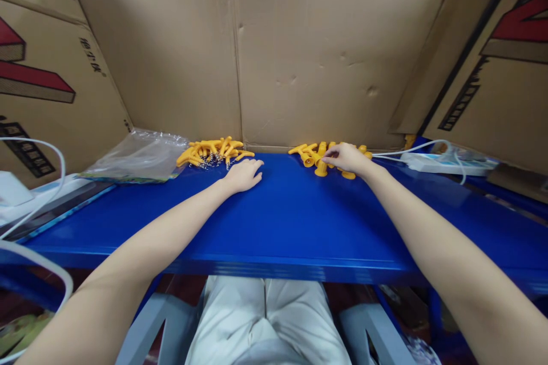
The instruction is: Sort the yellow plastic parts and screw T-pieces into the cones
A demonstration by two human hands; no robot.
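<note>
My left hand (245, 175) rests on the blue table with its fingers apart, holding nothing. Just beyond and to its left lies a pile of yellow T-handled corkscrews (209, 151) with bare metal spirals. On the right, my right hand (345, 156) is closed, thumb and fingers pinched at the top of a yellow bell-shaped corkscrew sleeve (321, 169) whose wide rim faces down. Around it are several more yellow pieces (305, 153), some with T-handles and bell-shaped ends. My right hand hides part of this pile.
A clear plastic bag (137, 153) lies left of the corkscrews on the blue table (278, 222). Tall cardboard (299, 51) walls in the back and sides. A white power strip (449, 164) with cables sits at the right; white cables (63, 182) hang at the left.
</note>
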